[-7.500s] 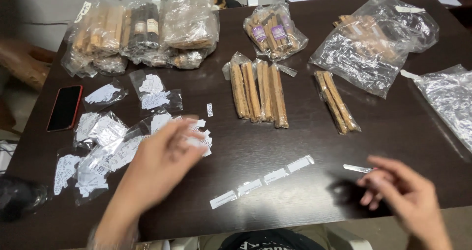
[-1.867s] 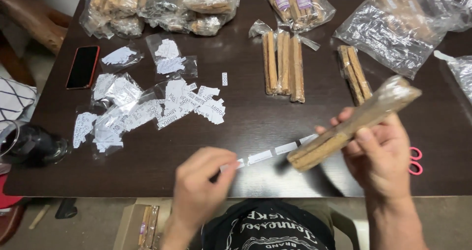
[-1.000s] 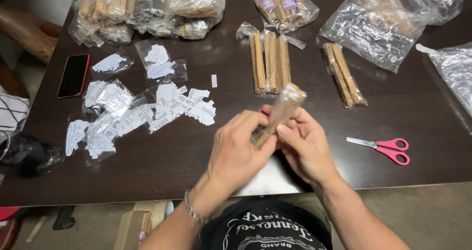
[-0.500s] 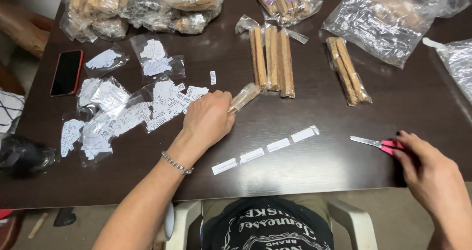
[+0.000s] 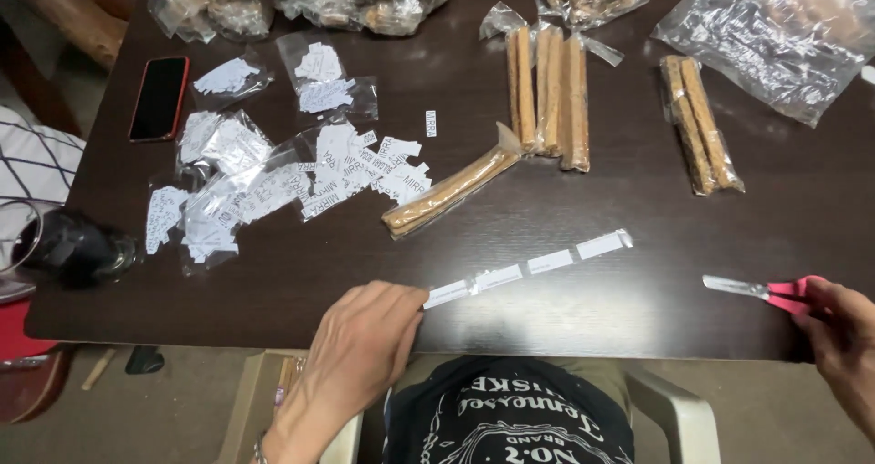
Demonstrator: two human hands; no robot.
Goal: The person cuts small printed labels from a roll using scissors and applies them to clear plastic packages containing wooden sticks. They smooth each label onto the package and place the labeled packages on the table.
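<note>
The left hand [image 5: 369, 336] lay at the near edge of the table [image 5: 638, 309], fingers curled loosely, its fingertips pinching the near end of the label strip [image 5: 529, 265]; the strip ran up and to the right across the dark tabletop, a row of white tags under clear tape. The right hand [image 5: 843, 332] sat at the far right edge, closed around the red handles of the scissors [image 5: 756, 291], whose blades lay shut and pointed left toward the strip, well apart from it. Just beyond the strip, a wrapped stick [image 5: 451, 190] lay tilted, its upper end touching a row of upright wrapped sticks [image 5: 547, 95]; another wrapped pair [image 5: 700, 122] lay to their right. A scatter of cut labels [image 5: 292, 186], some in clear bags, covered the left part of the table; a phone [image 5: 159, 97] with a red case lay beside them. Clear bags [image 5: 775, 36] of further sticks lined the far edge. A dark glass object [image 5: 77, 245] rested at the left edge.
</note>
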